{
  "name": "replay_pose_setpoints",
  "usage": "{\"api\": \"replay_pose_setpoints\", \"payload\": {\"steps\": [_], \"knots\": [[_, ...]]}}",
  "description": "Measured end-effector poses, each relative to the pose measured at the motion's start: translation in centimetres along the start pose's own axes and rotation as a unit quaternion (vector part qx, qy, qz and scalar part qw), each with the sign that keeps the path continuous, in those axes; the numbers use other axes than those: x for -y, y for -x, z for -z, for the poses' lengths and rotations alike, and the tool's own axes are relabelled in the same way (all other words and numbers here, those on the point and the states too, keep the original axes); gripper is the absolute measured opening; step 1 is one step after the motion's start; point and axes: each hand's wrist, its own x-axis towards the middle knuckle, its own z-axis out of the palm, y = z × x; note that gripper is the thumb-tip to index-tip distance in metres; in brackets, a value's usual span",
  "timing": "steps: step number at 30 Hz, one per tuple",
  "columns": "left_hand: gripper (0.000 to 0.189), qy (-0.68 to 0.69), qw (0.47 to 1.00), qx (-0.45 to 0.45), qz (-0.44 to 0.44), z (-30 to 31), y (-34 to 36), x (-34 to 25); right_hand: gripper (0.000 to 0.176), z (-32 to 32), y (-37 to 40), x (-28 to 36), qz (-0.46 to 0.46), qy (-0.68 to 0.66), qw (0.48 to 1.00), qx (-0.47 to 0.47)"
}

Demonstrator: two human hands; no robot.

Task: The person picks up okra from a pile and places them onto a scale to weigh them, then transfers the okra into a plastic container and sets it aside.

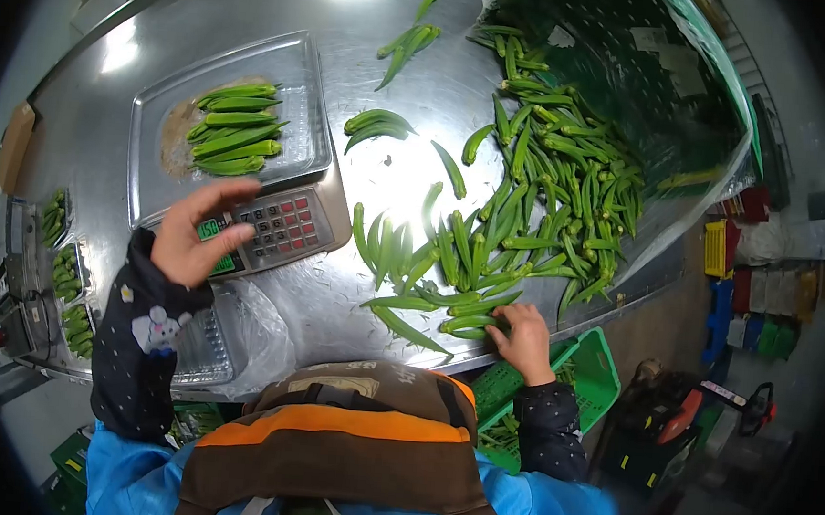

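My left hand is open, thumb and fingers apart, beside the lit display and keypad of a weighing scale. On the scale lies a clear metal-looking or plastic tray with a row of green okra in it. At the table's front edge, my right hand has its thumb and fingers closed round the ends of a few okra pods. Behind it spreads a large heap of loose okra, spilling from a plastic-lined green crate.
Small okra groups lie mid-table on the metal tabletop. Empty clear trays and plastic film are at the front left. Packed okra trays stand far left. A green basket sits below the edge.
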Motion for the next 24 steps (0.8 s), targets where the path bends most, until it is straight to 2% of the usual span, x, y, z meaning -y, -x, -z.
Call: {"api": "replay_pose_setpoints", "payload": {"steps": [5,7,10,11,12,14,19,21,22,24], "knots": [[0.042,-0.006,0.999,0.051,0.003,-2.9,2.6,0.7,0.024,-1.1,1.1,-1.2,0.028,-0.019,0.999,-0.015],[0.042,0.012,0.996,0.079,0.046,-3.9,3.6,1.2,0.026,-0.5,1.1,-2.3,-0.045,-0.215,0.976,0.004],[0.041,0.043,0.991,0.101,0.07,-5.3,4.7,2.1,0.03,-0.4,1.1,-2.9,-0.052,-0.243,0.968,-0.013],[0.041,0.043,0.991,0.104,0.07,-5.7,5.0,2.3,0.035,-0.2,1.1,-3.0,-0.006,-0.135,0.991,0.018],[0.041,0.043,0.991,0.104,0.069,-6.1,5.2,2.4,0.035,-0.3,1.1,-2.9,-0.006,-0.135,0.991,0.017],[0.041,0.057,0.988,0.115,0.082,-6.8,5.7,2.7,0.037,-0.5,0.9,-2.1,0.058,-0.02,0.995,0.084],[0.041,0.059,0.987,0.118,0.093,-7.7,6.8,3.4,0.036,-0.6,0.6,-2.8,0.112,0.012,0.99,0.085],[0.039,0.053,0.988,0.118,0.081,-7.7,7.6,4.5,0.035,-0.6,-0.4,-3.6,0.084,-0.121,0.978,0.15],[0.038,0.051,0.99,0.111,0.075,-7.9,8.0,5.1,0.035,0.9,-1.4,-1.6,0.041,-0.199,0.964,0.169],[0.037,0.042,0.991,0.102,0.078,-8.7,8.4,5.8,0.034,2.8,-4.6,3.0,0.073,-0.265,0.946,0.172]]}}
